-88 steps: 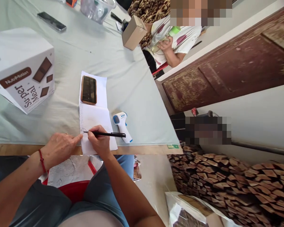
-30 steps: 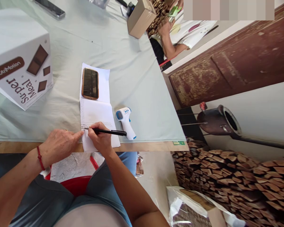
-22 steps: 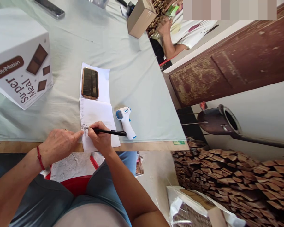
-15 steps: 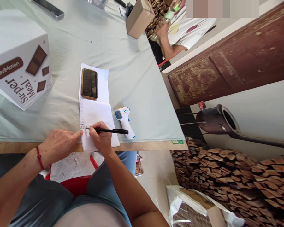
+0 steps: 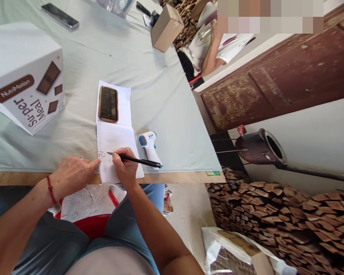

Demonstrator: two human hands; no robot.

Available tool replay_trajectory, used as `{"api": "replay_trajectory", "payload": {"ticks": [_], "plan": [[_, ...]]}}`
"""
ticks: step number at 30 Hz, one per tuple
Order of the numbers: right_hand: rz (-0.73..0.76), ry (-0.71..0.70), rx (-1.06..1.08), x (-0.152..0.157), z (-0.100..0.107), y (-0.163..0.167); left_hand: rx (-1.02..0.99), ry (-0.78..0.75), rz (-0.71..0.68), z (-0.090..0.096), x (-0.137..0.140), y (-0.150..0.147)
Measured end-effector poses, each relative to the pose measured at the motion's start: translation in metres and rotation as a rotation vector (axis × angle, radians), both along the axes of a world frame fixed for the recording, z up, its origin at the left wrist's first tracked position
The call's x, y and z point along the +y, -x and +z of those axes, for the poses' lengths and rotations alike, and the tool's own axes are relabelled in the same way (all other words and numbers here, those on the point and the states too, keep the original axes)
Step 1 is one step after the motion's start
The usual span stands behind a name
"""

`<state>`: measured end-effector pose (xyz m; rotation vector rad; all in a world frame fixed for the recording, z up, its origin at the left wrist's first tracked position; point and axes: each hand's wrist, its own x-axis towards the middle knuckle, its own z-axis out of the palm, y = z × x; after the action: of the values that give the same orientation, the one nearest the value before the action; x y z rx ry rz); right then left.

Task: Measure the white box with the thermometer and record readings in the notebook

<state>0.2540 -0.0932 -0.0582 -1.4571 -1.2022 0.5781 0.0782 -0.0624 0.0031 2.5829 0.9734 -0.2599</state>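
My right hand [image 5: 125, 167] grips a black pen [image 5: 143, 161], its tip over the lower page of an open notebook [image 5: 114, 135]. Small handwriting inside a drawn oval shows near the page's left edge. My left hand [image 5: 74, 170] rests at the table edge with its index finger stretched out, the fingertip touching the notebook's left side. It holds nothing that I can see. On the upper page lies a smartphone [image 5: 108, 104] in a brown case. A white and blue infrared thermometer [image 5: 150, 148] lies right of the notebook, close to the pen's rear end.
A white printed box [image 5: 25, 76] stands at the left of the cloth-covered table [image 5: 166, 114]. Farther back are another phone [image 5: 60, 16] and a cardboard box [image 5: 166, 28]. Another person's arm [image 5: 210, 57] shows beyond it. Stacked firewood [image 5: 263, 214] fills the lower right.
My right hand has shifted slightly right, lifting the pen tip away from the circled writing. My left hand stays put. The other person's arm has moved up toward the head.
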Motion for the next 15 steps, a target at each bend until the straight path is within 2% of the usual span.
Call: {"api": "replay_trajectory", "payload": {"ticks": [3, 6, 8, 10, 12, 14, 15], "plan": [[-0.033, -0.125, -0.092, -0.003, 0.010, -0.007, 0.023, -0.038, -0.012, -0.003, -0.001, 0.000], [0.042, -0.210, -0.343, 0.000, 0.015, -0.027, -0.036, -0.093, -0.003, -0.012, -0.002, 0.003], [0.109, -0.190, -0.573, 0.007, 0.011, -0.045, -0.185, -0.183, 0.005, -0.019, -0.001, 0.008], [0.120, -0.129, -0.805, 0.015, 0.004, -0.061, -0.479, -0.342, 0.021, -0.021, 0.002, 0.018], [0.085, -0.101, -0.973, 0.022, -0.002, -0.071, -0.765, -0.617, 0.161, -0.016, 0.008, 0.032], [0.028, -0.096, -1.037, 0.023, -0.004, -0.077, -0.933, -0.943, 0.435, -0.007, 0.016, 0.050], [-0.025, -0.078, -1.040, 0.021, -0.003, -0.080, -0.968, -1.054, 0.593, -0.003, 0.021, 0.059]]}}
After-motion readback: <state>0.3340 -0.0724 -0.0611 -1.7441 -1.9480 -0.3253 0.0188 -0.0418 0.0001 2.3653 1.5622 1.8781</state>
